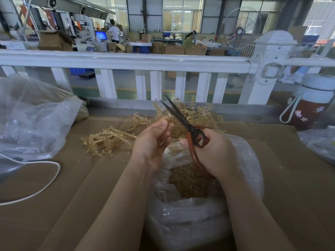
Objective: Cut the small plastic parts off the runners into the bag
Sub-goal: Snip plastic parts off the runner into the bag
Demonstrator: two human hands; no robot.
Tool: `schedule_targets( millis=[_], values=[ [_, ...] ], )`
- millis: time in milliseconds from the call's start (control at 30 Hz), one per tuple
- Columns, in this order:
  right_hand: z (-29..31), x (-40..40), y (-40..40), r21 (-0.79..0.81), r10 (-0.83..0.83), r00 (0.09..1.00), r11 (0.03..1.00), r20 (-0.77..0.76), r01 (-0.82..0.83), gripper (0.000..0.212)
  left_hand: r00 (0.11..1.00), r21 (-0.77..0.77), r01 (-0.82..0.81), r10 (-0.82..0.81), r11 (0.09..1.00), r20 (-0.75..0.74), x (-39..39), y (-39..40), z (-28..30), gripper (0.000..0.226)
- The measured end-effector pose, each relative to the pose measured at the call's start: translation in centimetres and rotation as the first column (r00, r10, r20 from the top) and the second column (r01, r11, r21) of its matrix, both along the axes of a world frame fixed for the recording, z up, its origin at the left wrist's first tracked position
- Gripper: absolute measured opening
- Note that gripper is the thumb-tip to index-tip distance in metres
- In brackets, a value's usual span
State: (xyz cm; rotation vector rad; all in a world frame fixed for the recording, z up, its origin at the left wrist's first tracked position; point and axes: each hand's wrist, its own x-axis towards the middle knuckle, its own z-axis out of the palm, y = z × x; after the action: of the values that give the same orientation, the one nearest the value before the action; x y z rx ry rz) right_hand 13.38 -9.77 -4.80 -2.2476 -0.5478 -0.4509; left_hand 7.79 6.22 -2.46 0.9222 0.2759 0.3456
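Bag (190,211) gapes below; left hand (154,142) pinches a runner (172,126) just left of the right hand's (215,153) gripped, parted scissors (183,120).

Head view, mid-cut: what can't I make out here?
- Runner in the left hand: fingertips cover it; barely visible.
- Scissors: lower handle loop hidden inside the right hand.
- Bag: the forearms cover part of its mouth; cut parts too small to count.
- Bottle: cut off by the right edge.
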Motion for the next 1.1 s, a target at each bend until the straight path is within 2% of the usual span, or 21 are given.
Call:
schedule_targets(
  millis=[133,267,367,533,600,667,733,800,833,900,1000,1033,1100],
  values=[
    [0.5,-0.1,0.3,0.309,0.145,0.979,0.946,-0.142,-0.095,0.040,0.997,0.094,0.026,-0.019,0.995,-0.076,0.4,-1.0,-0.2,0.010],
    [0.9,-0.1,0.6,0.435,0.273,0.937,0.887,-0.220,-0.157,0.015,0.993,0.205,0.078,-0.057,0.976,-0.106,0.6,-1.6,-0.3,0.010],
    [1.1,-0.4,0.9,0.525,0.355,0.899,0.832,-0.256,-0.180,0.006,0.991,0.240,0.092,-0.065,0.967,-0.118,0.6,-1.8,-0.3,0.017],
    [1.2,-0.2,0.8,0.523,0.313,0.910,0.842,-0.272,-0.133,0.008,0.986,0.377,0.138,-0.092,0.916,-0.138,0.2,-1.8,0.4,0.006],
    [1.2,-0.1,0.7,0.511,0.271,0.925,0.854,-0.267,-0.103,0.011,0.984,0.477,0.150,-0.084,0.866,-0.157,-0.3,-1.5,1.0,0.015],
    [1.2,-0.1,0.7,0.518,0.267,0.926,0.850,-0.265,-0.097,0.013,0.993,0.543,0.044,0.021,0.839,-0.112,-0.6,-1.0,1.4,0.029],
    [1.2,-0.1,0.5,0.535,0.283,0.921,0.839,-0.269,-0.102,0.015,0.978,0.561,-0.176,0.208,0.809,0.008,-0.7,-0.4,1.4,0.042],
    [1.3,0.0,0.4,0.544,0.296,0.916,0.832,-0.270,-0.108,0.016,0.937,0.557,-0.338,0.326,0.759,0.125,-0.6,0.1,1.4,0.042],
    [1.4,-0.1,0.4,0.546,0.303,0.914,0.830,-0.270,-0.114,0.015,0.931,0.569,-0.357,0.331,0.741,0.154,-0.6,0.2,1.4,0.035],
    [1.5,-0.2,0.4,0.536,0.314,0.910,0.834,-0.270,-0.129,0.011,0.962,0.647,-0.263,0.243,0.716,0.123,-0.5,0.2,1.5,0.019],
    [1.5,-0.2,0.4,0.537,0.343,0.901,0.829,-0.265,-0.157,0.009,0.993,0.762,-0.064,0.118,0.644,-0.016,-0.2,-0.1,0.8,0.030],
    [1.5,-0.2,0.4,0.535,0.348,0.900,0.828,-0.262,-0.165,0.009,0.994,0.754,-0.045,0.103,0.656,-0.031,-0.2,-0.2,0.8,0.027],
    [1.5,-0.2,0.3,0.528,0.350,0.901,0.831,-0.256,-0.173,0.011,0.998,0.706,-0.054,0.058,0.706,0.018,-0.4,-0.2,1.0,0.008]
  ],
)
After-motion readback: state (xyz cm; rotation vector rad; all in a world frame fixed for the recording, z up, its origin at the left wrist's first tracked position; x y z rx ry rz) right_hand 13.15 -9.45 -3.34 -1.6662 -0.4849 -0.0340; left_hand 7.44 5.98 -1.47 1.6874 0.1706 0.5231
